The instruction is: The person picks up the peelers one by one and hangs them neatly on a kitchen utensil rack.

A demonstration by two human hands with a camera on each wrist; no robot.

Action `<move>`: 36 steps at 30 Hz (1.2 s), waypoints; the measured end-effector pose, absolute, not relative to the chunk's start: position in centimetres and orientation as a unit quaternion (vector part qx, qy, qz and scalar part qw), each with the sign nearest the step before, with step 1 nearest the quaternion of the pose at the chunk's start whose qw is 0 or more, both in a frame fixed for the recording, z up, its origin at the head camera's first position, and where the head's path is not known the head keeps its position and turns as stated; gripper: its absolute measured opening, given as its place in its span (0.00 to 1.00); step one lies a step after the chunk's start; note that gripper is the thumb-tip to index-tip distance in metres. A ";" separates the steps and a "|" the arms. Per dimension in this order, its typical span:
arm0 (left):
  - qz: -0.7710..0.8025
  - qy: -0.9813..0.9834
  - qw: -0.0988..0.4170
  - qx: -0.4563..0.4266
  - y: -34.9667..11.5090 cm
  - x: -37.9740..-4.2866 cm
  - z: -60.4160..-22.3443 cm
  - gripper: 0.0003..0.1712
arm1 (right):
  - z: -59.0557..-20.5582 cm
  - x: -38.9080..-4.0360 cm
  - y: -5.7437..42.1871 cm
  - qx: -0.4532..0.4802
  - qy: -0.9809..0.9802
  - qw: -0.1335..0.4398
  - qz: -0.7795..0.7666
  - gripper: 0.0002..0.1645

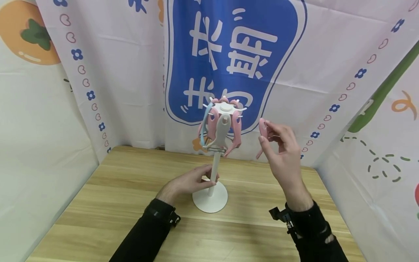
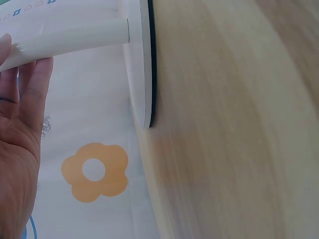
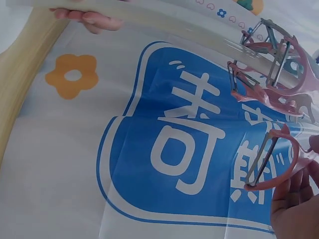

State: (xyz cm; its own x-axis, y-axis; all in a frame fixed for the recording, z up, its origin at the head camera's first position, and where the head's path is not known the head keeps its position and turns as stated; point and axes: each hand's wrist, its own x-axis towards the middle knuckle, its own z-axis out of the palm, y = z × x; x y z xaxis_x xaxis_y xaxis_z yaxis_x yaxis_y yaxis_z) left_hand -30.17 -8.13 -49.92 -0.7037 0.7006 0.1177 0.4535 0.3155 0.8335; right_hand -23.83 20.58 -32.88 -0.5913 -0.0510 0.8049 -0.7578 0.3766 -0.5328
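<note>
A white display stand has a round base [image 1: 211, 205], an upright pole [image 1: 215, 168] and a spoked top [image 1: 226, 107]. Y-shaped peelers hang from the spokes: a grey peeler [image 1: 222, 130] in front, a light blue peeler [image 1: 204, 125] at the left and several pink peelers [image 1: 236, 125] around. My left hand [image 1: 191, 179] holds the pole low down, thumb and fingers on either side in the left wrist view. Right of the stand, my right hand [image 1: 284, 151] pinches another pink peeler [image 3: 302, 158] by its handle, apart from the hanging ones, blade end downward.
The stand is on a wooden table [image 1: 131, 203]. Behind it hangs a white curtain [image 1: 134, 91] with a blue printed panel [image 1: 193, 72], close to the table's back edge. Printed cloth walls [image 1: 42, 127] flank both sides.
</note>
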 end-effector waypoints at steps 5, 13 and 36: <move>0.461 0.799 0.131 0.364 -8.1 -30.2 -50.0 0.14 | -31.1 -23.0 19.3 0.276 -0.738 0.345 0.511 0.26; 0.462 0.800 0.134 0.359 -8.1 -30.2 -50.0 0.14 | -29.6 -23.3 18.3 0.287 -0.723 0.326 0.538 0.25; 0.462 0.799 0.135 0.360 -8.1 -30.3 -50.0 0.15 | -29.7 -26.4 17.4 0.298 -0.726 0.263 0.561 0.25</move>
State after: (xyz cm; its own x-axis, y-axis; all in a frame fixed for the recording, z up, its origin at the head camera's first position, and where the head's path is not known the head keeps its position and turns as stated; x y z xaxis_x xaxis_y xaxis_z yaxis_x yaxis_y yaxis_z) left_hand -30.27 -8.07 -50.04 -0.7050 0.6994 0.1170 0.4499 0.3137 0.8362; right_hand -26.43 17.36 -29.71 -0.6834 -0.1374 0.7170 -0.7285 0.1919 -0.6576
